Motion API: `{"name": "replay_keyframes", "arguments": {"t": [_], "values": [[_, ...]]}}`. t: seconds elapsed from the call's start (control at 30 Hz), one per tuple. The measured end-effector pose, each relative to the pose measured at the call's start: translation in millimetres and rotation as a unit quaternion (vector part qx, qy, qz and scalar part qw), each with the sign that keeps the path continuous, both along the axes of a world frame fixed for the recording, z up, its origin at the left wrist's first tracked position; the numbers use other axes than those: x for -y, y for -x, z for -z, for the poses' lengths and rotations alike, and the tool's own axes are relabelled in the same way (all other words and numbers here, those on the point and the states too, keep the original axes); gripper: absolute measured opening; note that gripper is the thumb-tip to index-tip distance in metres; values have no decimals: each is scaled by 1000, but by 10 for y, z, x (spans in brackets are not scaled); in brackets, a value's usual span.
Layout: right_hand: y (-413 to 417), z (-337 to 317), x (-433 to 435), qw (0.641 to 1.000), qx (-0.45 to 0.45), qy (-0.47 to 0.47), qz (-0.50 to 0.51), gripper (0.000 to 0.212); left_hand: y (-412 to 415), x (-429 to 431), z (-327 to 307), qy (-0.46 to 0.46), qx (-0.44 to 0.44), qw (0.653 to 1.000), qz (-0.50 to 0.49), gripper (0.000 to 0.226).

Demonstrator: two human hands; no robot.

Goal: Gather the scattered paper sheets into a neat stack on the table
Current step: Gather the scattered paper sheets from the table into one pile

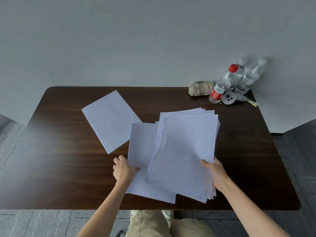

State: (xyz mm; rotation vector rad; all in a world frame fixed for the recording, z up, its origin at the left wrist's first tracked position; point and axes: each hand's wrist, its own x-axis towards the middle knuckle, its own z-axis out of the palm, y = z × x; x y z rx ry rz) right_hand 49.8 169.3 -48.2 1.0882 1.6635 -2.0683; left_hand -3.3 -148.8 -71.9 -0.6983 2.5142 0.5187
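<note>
Sheets: white paper in three groups on the dark wooden bench (59,151).
Main pile (184,151): many sheets, fanned and uneven, edges stepped at the far and near right corners; lies right of centre, near end towards the person.
Lower sheet (142,151): lies flat under the left side of the pile, sticking out to the left and towards the near edge.
Loose sheet (109,120): far left of the others, turned at an angle, flat on the bench; its near right corner runs under or against the lower sheet, which of the two cannot be told.
Left hand (124,169): closed on the left edge of the lower sheet, thumb on top of the paper, fingers curled beside the edge.
Right hand (216,171): grips the right edge of the pile, thumb on the top sheet, fingers hidden beneath.
Far right corner of bench: red-capped bottle (224,84) with a red label, leaning; two clear bottles (248,77) behind it against the wall.
Beside bottles: folded beige umbrella (201,88) to the left; a small white object (229,100) with dark dots in front, kind not determinable.
Below bench edge: person's knees in beige trousers (153,224).
</note>
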Motion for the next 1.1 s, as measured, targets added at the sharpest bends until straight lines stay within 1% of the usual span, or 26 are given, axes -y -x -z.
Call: {"name": "replay_keyframes", "arguments": {"t": [0.07, 0.13, 0.17, 0.27, 0.37, 0.4, 0.5, 0.57, 0.63, 0.73, 0.87, 1.0, 1.1], "values": [[-13, 26, -11, 1000, 4, -5, -6, 38, 21, -39, -15, -16, 9, 999, -37, 71], [-15, 30, -10, 1000, 5, -4, -10, 37, 42, -59, -35, -15, 19, 998, -54, 67], [-14, 32, -11, 1000, 6, -4, -11, 36, 53, -63, -50, -19, 28, 998, -57, 60], [-6, 34, -13, 1000, 5, -3, -18, 37, 49, -63, -93, -49, 38, 997, -55, 28], [25, 16, -15, 1000, 1, -1, -16, 37, 14, -24, -113, -81, -19, 996, -34, 8], [34, 1, -14, 1000, 1, 0, -17, 36, 5, 1, -124, -105, -47, 993, -33, 7], [107, -55, 3, 1000, -2, 11, -20, 35, 53, 100, -224, -213, -108, 970, -41, 22], [185, -99, 52, 999, -11, 22, -26, 35, 133, 196, -332, -255, -135, 955, -63, 30], [287, -147, 135, 999, -18, 28, -33, 36, 234, 328, -405, -269, -159, 944, -105, 32], [490, -200, 300, 998, -27, 30, -45, 36, 399, 569, -454, -289, -191, 920, -184, 26], [826, -244, 565, 997, -40, 19, -65, 35, 670, 879, -468, -305, -214, 887, -274, 26], [1166, -205, 792, 996, -40, 13, -81, 36, 1008, 1122, -388, -315, -221, 859, -337, 27], [1328, -165, 903, 996, -33, 13, -81, 37, 1202, 1194, -284, -316, -206, 855, -356, 26]]}}
